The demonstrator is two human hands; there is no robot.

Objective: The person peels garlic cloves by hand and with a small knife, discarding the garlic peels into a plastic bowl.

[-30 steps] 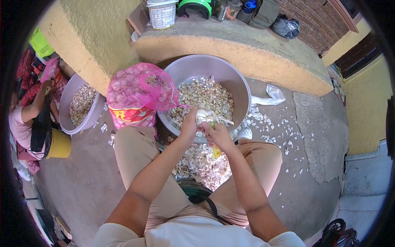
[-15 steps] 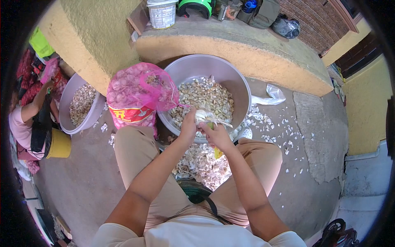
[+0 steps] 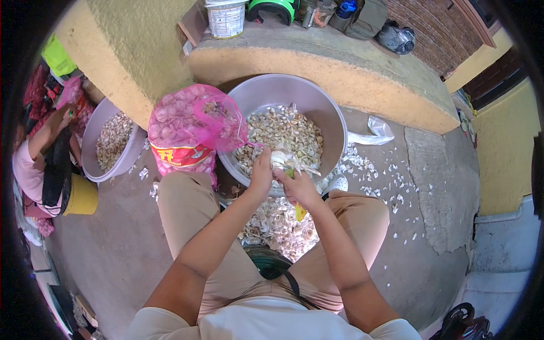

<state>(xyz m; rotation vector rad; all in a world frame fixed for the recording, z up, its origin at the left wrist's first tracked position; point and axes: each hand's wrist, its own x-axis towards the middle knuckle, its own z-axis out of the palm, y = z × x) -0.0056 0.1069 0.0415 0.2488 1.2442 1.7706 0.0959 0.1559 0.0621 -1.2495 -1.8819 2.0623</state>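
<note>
Over the near rim of a large grey basin [image 3: 334, 127], my left hand [image 3: 262, 174] is closed around a white garlic bulb [image 3: 281, 158] with a dry stalk pointing right. My right hand [image 3: 298, 188] grips a tool with a yellow-green handle [image 3: 300, 212] against the bulb; its working end is hidden. Separated garlic cloves [image 3: 286, 129] fill the basin's bottom. Left of it, a pink mesh bag [image 3: 177, 122] bulges with whole garlic bulbs. Below my hands, between my legs, lies a heap of papery garlic skins [image 3: 280, 226].
At far left, another person [image 3: 34, 164] sits by a second basin [image 3: 131, 153] of cloves and a yellow bucket [image 3: 81, 195]. A raised ledge [image 3: 317, 71] carries a white bucket [image 3: 225, 20] and a green helmet [image 3: 272, 10]. Skins and a white plastic bag [image 3: 377, 131] lie on the floor.
My hands stay nearly in place, still on the bulb and the tool, with the bulb turned slightly. The other person's arm at left has lifted a little.
</note>
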